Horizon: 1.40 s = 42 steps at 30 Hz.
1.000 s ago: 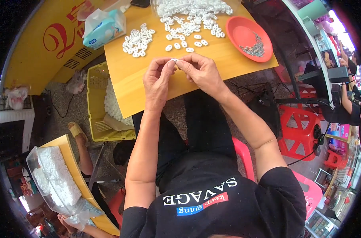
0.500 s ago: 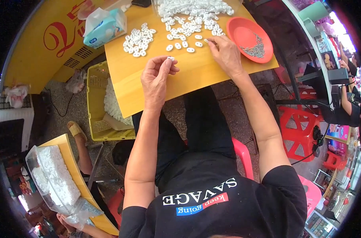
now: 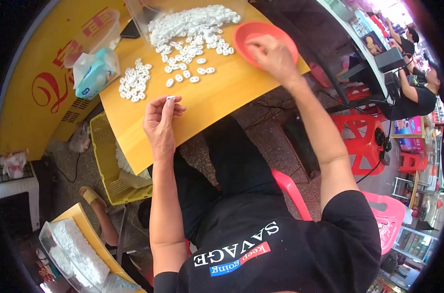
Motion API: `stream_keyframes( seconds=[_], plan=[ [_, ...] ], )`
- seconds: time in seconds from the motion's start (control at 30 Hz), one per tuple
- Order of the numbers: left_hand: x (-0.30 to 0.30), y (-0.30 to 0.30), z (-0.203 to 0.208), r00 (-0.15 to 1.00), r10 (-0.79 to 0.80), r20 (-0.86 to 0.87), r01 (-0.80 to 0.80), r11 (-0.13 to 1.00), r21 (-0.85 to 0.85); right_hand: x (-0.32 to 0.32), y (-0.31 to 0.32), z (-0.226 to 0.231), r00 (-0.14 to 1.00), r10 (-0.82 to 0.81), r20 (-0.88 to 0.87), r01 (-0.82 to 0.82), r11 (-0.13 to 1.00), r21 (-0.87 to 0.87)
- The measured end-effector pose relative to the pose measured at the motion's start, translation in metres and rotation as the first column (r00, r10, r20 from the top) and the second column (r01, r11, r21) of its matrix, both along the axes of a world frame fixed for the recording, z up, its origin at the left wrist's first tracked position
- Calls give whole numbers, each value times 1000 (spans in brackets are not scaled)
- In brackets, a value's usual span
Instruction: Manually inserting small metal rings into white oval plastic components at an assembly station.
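Note:
My left hand (image 3: 160, 124) is closed above the near part of the yellow tabletop (image 3: 202, 102), pinching a small white plastic piece (image 3: 170, 98) between thumb and fingertips. My right hand (image 3: 276, 59) is over the red bowl (image 3: 240, 43), thumb and fingers drawn together. What the right fingers hold, if anything, cannot be made out, and that hand covers much of the bowl's inside. Several loose white oval pieces (image 3: 194, 79) with two holes each lie between the hands. To their left a separate pile of such pieces (image 3: 135, 82) rests on the table.
A large heap of white pieces (image 3: 192, 23) spills from a clear bin at the back. A tissue pack (image 3: 96, 73) stands at the left edge. Below are a yellow crate (image 3: 105, 166) and a red stool (image 3: 356, 141). Another white-filled clear box (image 3: 78, 251) is lower left.
My right hand has moved from the loose pieces to over the red bowl, covering the thin metal pins seen there earlier. The left hand still pinches its piece. The whole view has shifted and turned.

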<state>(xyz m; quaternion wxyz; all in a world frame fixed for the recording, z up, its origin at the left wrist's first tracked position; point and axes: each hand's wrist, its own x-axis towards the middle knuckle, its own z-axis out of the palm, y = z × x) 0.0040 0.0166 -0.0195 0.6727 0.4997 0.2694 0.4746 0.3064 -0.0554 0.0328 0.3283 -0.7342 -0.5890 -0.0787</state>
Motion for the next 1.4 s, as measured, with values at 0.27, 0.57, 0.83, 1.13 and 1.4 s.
stream_keyframes(
  seconds=[0.27,0.57,0.83,1.13,1.4],
  plan=[
    [3,0,1,1000,-3,-24,3,1000,-3,105,-14,10,961,-263,82,273,876,-397],
    [3,1,0,999,-13,-41,13,1000,-5,110,8,-5,958,-240,157,280,901,-331],
    [3,1,0,999,-28,-35,28,1000,-2,104,31,-16,943,-240,232,304,905,-299],
    [1,0,0,999,-14,-35,13,999,-32,99,50,-15,934,-215,283,316,869,-381],
    [3,1,0,1000,-23,-9,23,1000,-16,108,51,-19,912,-74,404,223,915,-337]
  ],
)
